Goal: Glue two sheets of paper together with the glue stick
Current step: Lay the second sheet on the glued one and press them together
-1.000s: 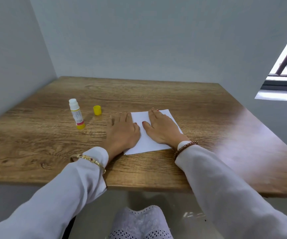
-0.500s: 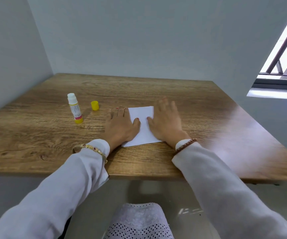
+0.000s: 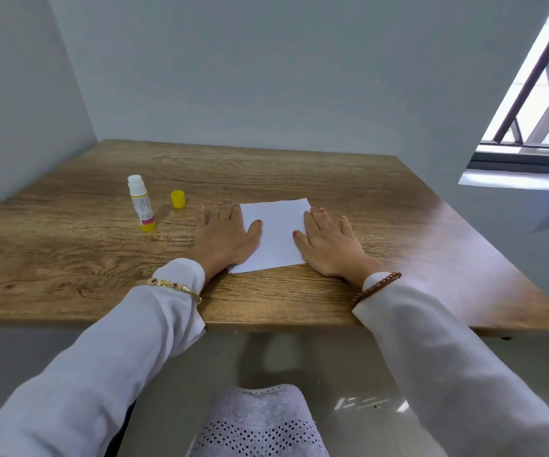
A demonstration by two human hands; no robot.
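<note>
White paper [image 3: 274, 230] lies flat on the wooden table [image 3: 299, 173], near its front edge; I cannot tell whether it is one sheet or two stacked. My left hand [image 3: 223, 237] rests flat on the paper's left edge, fingers spread. My right hand [image 3: 330, 245] lies flat on its right edge, mostly on the wood. Neither hand holds anything. The glue stick [image 3: 141, 202] stands upright and uncapped to the left of my left hand. Its yellow cap [image 3: 178, 199] sits on the table just right of it.
Grey walls close off the table at the back and the left. A window with bars [image 3: 543, 94] is at the upper right. My lap in white patterned fabric [image 3: 260, 423] shows below the front edge of the table.
My right hand has slid to the right across the paper, from its middle to its right edge, uncovering the sheet. My left hand has stayed at the left edge.
</note>
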